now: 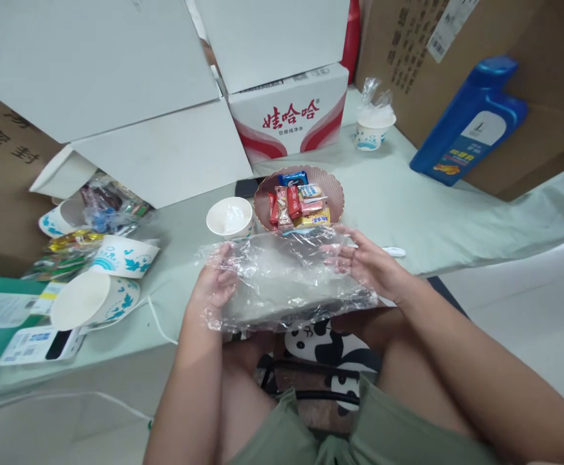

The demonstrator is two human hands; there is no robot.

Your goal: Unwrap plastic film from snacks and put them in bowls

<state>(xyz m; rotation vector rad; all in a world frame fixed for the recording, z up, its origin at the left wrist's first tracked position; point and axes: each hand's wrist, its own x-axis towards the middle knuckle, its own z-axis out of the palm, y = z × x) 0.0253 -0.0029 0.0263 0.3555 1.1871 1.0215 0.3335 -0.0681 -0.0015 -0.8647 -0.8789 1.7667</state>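
A clear plastic bag (pixel 286 278) is stretched between my two hands, above the near edge of the table. My left hand (pixel 218 278) is closed on its left side, with the film wrapped partly over the fingers. At the upper right part of the bag, my right hand (pixel 359 261) has its fingers curled round the film. Just beyond the bag sits a pink ribbed plate (pixel 337 197) with several wrapped snacks (pixel 294 200). Left of that plate stands a white paper bowl (pixel 230 216) with something clear and shiny inside, perhaps plastic film.
Several paper bowls (pixel 124 255) and snack packets (pixel 73 242) crowd the left side. White boxes (pixel 289 123) line the back. A paper bowl wrapped in plastic (pixel 371 132) and a blue bottle (pixel 470 123) stand at the right. A white cable (pixel 160 323) hangs over the table edge.
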